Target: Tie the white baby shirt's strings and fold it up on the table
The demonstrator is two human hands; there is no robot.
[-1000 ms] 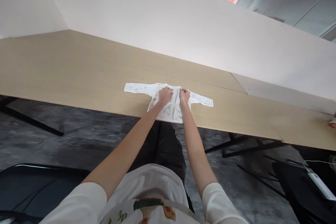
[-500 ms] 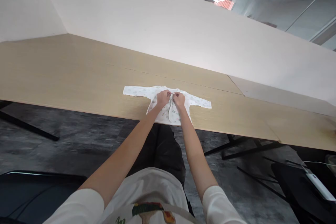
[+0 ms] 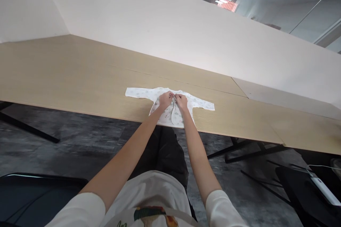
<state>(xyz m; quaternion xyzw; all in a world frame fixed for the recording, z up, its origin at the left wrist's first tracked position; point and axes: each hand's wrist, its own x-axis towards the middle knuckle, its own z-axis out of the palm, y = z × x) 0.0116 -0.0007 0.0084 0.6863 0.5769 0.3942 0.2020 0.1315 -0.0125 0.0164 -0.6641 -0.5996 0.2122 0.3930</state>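
Our fingers [image 3: 171, 94] are bent and shut in a pinch on the front of the small shirt [image 3: 166, 115], up by its neck. Our L hand [image 3: 166, 100] has the cloth on one side of the front gap, & our R hand [image 3: 181, 101] has it on the other side. The tips are v. close to each other, w/ a bit of cloth b/w them. They are too small in view for us to tell if they touch, or if there's a tie or snap in there.

The small shirt is white w/ tiny prints. It lies on the tan table [image 3: 87, 74], w/ its bottom at the edge near us. Its L sleeve [image 3: 137, 92] & R sleeve [image 3: 205, 104], as we look at it, stick out to the sides. Below our hands, one front edge bends in a curve.

Our arms reach in from our side of the table. We have on a white top [image 3: 157, 188] w/ a color pic on it, & dark pants [image 3: 170, 152]. A white wall [image 3: 149, 25] is at the back of the table. A black chair [image 3: 34, 195] is low on the L, & a dark seat [image 3: 295, 184] is low on the R w/ a long white thing [image 3: 325, 189] on it. The floor [image 3: 85, 131] is dark gray.
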